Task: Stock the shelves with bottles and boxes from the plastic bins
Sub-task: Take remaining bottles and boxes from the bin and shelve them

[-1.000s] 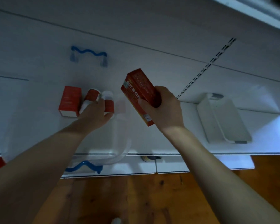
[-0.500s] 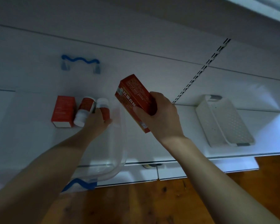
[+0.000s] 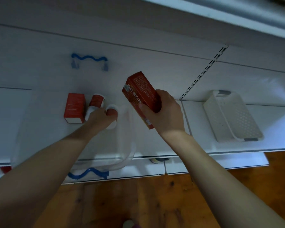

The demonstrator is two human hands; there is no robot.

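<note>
Compared with one second before, the left hand (image 3: 102,116) has closed. Then it only lay over the two bottles in the clear plastic bin (image 3: 133,145); now its fingers curl round the right bottle (image 3: 112,108) at the middle, with the white cap showing above them. The second bottle (image 3: 95,102) lies just beside it, next to the small red box (image 3: 74,106) (both seem to rest on the bin floor). Whether the gripped bottle is already lifted I cannot tell. The right hand (image 3: 164,117) has hardly moved. It grips the tall red box (image 3: 141,94), tilted, above the shelf (image 3: 197,142) and not yet set down. I judge that one box and one bottle will go on the shelf next, and two items remain in the bin.
</note>
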